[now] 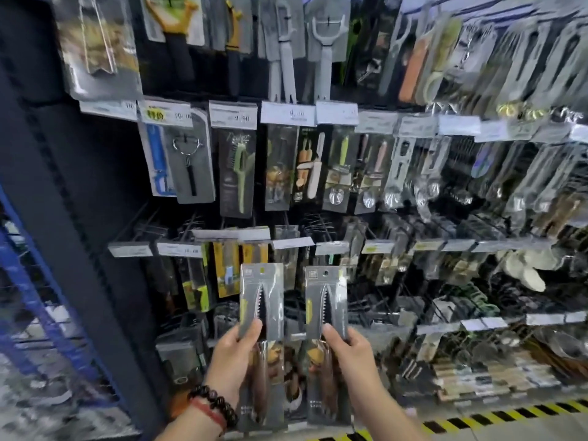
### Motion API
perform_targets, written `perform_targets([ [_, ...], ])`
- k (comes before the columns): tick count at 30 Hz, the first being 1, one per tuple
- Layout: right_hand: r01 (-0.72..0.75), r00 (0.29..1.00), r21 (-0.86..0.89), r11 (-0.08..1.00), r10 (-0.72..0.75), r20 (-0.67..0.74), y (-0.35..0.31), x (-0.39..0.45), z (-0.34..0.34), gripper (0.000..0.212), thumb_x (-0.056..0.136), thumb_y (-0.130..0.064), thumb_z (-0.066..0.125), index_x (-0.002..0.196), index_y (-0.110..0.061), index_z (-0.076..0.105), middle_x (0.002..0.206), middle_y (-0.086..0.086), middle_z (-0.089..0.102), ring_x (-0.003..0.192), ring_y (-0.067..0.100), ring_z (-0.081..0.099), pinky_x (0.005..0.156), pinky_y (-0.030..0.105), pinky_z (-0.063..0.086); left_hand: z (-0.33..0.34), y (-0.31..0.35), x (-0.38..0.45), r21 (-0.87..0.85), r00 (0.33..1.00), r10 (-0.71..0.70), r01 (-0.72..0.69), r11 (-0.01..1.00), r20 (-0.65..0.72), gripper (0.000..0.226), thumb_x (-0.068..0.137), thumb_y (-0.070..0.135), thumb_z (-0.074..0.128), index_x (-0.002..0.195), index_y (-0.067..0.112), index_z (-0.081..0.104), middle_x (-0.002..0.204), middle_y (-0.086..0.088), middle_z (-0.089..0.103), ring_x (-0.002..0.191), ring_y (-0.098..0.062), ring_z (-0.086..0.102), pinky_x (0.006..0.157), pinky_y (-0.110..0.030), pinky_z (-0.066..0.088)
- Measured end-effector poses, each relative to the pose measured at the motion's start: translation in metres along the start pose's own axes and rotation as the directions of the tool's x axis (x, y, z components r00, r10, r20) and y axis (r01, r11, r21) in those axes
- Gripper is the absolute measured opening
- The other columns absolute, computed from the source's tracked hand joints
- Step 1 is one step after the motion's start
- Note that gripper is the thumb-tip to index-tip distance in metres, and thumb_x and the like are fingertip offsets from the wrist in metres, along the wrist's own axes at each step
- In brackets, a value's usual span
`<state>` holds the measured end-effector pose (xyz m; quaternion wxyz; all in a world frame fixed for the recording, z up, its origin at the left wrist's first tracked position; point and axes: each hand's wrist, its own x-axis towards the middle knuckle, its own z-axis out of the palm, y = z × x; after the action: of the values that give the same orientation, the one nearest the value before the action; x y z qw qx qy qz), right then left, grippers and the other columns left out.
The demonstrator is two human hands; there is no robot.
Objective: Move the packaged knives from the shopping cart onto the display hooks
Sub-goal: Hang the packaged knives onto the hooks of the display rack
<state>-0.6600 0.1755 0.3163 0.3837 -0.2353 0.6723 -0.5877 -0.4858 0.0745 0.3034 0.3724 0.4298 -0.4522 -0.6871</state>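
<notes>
Left hand: raised before the display, thumb across the front of a packaged knife, fingers curled behind it. Bead bracelets at the wrist.

Right hand: the same hold on a second packaged knife, thumb on the front.

Left knife: grey card, serrated blade pointing up, dark handle below the hand. Held upright, clear of the shelving. Its hang hole cannot be made out.

Right knife: matching pack, just beside the first and apart from it, also upright. The round hang hole shows at the top of the card.

Floor: a yellow-and-black hazard strip runs along the base of the display.

Hooks: a row of bare wire prongs behind and above the two packs, between stocked rows. Some carry price tags at their tips. Judged the likely target; which prong is meant cannot be told.

Upper rows: peelers and other carded utensils, hanging full, with price labels below.

Blue frame, far left: possibly the cart, too blurred to confirm.

Progress: two packs are out of the cart and lifted to the display; neither is on a hook yet. No matching pack shows hung. Left to do: thread each hole onto a prong, then fetch any remaining stock.
</notes>
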Motion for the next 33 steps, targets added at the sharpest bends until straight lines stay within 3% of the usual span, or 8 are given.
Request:
perform_targets([
  [3, 0.032, 0.998, -0.067, 0.997, -0.028, 0.059, 0.003, 0.044, 0.002, 0.039, 0.090, -0.032, 0.065, 0.120, -0.008, 0.059, 0.124, 0.014, 0.059, 0.111, 0.020, 0.058, 0.092, 0.030, 0.048, 0.004, -0.014, 0.026, 0.023, 0.997, 0.017, -0.016, 1.000, -0.082, 0.088, 0.062, 0.070, 0.070, 0.127, 0.012, 0.057, 0.126, 0.002, 0.061, 0.117, -0.018, 0.054, 0.109, -0.041, 0.037],
  [5, 0.027, 0.994, -0.102, 0.994, -0.016, 0.104, 0.012, 0.069, 0.009, 0.024, 0.087, -0.036, 0.068, 0.102, -0.016, 0.066, 0.105, 0.013, 0.069, 0.098, 0.021, 0.065, 0.077, 0.023, 0.051, 0.002, -0.020, 0.041, 0.067, 0.991, -0.019, 0.028, 0.997, -0.131, 0.099, 0.053, 0.080, 0.071, 0.128, 0.017, 0.057, 0.129, -0.002, 0.061, 0.118, -0.023, 0.056, 0.108, -0.048, 0.040],
  [12, -0.023, 0.982, -0.226, 0.974, 0.064, 0.176, 0.029, 0.155, 0.049, 0.015, 0.087, -0.007, 0.068, 0.102, -0.010, 0.065, 0.094, 0.004, 0.071, 0.095, 0.029, 0.067, 0.075, 0.028, 0.050, -0.007, -0.020, 0.085, 0.091, 0.972, -0.043, 0.066, 0.994, -0.231, 0.089, 0.077, 0.061, 0.067, 0.147, 0.017, 0.036, 0.151, -0.004, 0.039, 0.135, -0.027, 0.041, 0.113, -0.049, 0.033],
  [18, -0.050, 0.983, -0.183, 0.982, 0.081, 0.167, 0.029, 0.199, 0.069, 0.030, 0.090, -0.007, 0.063, 0.118, -0.017, 0.057, 0.107, 0.003, 0.071, 0.099, 0.019, 0.067, 0.090, 0.037, 0.053, -0.046, -0.104, 0.158, 0.111, 0.967, -0.150, 0.175, 0.978, -0.205, 0.094, 0.057, 0.080, 0.071, 0.133, 0.029, 0.047, 0.141, -0.013, 0.051, 0.126, -0.040, 0.051, 0.099, -0.058, 0.045],
  [22, -0.037, 0.987, -0.129, 0.991, 0.056, 0.154, 0.026, 0.222, 0.079, 0.033, 0.091, -0.002, 0.061, 0.119, -0.018, 0.056, 0.108, 0.001, 0.071, 0.099, 0.015, 0.067, 0.087, 0.031, 0.053, -0.032, -0.077, 0.164, 0.175, 0.982, -0.102, 0.130, 0.976, -0.158, 0.104, 0.055, 0.085, 0.063, 0.136, 0.021, 0.049, 0.136, -0.002, 0.057, 0.125, -0.023, 0.053, 0.106, -0.050, 0.043],
  [27, -0.008, 0.990, -0.106, 0.994, 0.023, 0.141, 0.028, 0.238, 0.082, 0.030, 0.090, 0.000, 0.061, 0.113, -0.020, 0.060, 0.105, 0.000, 0.072, 0.099, 0.017, 0.068, 0.086, 0.031, 0.053, -0.017, -0.058, 0.169, 0.213, 0.993, -0.090, 0.105, 0.971, -0.079, 0.061, 0.078, 0.061, 0.065, 0.118, 0.016, 0.061, 0.115, -0.001, 0.067, 0.112, -0.020, 0.061, 0.099, -0.041, 0.047],
  [31, 0.036, 0.984, -0.022, 0.999, -0.031, 0.177, 0.026, 0.245, 0.083, 0.029, 0.089, 0.002, 0.061, 0.109, -0.019, 0.061, 0.105, 0.000, 0.072, 0.097, 0.014, 0.068, 0.078, 0.020, 0.053, -0.009, -0.059, 0.178, 0.206, 0.993, -0.088, 0.102, 0.973, -0.079, 0.003, 0.092, 0.026, 0.061, 0.090, 0.025, 0.061, 0.087, 0.009, 0.064, 0.092, -0.012, 0.062, 0.075, -0.020, 0.044],
  [33, 0.082, 0.980, 0.021, 0.996, -0.084, 0.179, 0.027, 0.246, 0.084, 0.031, 0.087, -0.010, 0.064, 0.118, -0.010, 0.060, 0.113, 0.005, 0.070, 0.105, 0.015, 0.067, 0.086, 0.023, 0.053, -0.007, -0.059, 0.182, 0.207, 0.994, -0.084, 0.096, 0.974, -0.064, 0.007, 0.093, 0.022, 0.062, 0.095, 0.029, 0.061, 0.095, 0.013, 0.067, 0.097, -0.007, 0.062, 0.076, -0.017, 0.042],
])
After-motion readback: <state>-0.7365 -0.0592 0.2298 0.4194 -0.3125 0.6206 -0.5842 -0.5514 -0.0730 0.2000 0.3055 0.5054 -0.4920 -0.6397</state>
